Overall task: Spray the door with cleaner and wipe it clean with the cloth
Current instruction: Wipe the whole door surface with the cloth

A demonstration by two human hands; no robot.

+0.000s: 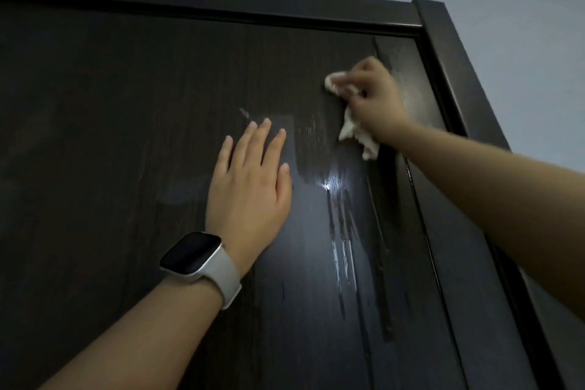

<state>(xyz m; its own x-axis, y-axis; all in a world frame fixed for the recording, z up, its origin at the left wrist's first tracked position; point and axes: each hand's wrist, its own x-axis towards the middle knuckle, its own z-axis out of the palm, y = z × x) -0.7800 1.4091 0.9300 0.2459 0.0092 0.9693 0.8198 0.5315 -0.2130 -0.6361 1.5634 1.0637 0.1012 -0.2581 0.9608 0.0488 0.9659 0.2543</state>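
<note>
A pale smartwatch (198, 258) sits on the left wrist, low in the frame. Above it the left hand (250, 182) lies flat on the dark door (110, 104), fingers straight and slightly spread. Wet streaks (343, 250) run down at centre right. Further up, upper right, the right hand (373, 95) holds the crumpled white cloth (354, 130) against the door, fingers curled round it, near the frame (443, 51).

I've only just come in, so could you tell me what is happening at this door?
A person is wiping a dark door. The right hand grips a white cloth against the upper right part of the panel. The left hand, a watch on its wrist, rests flat on the door. Wet streaks run down below the cloth.
</note>
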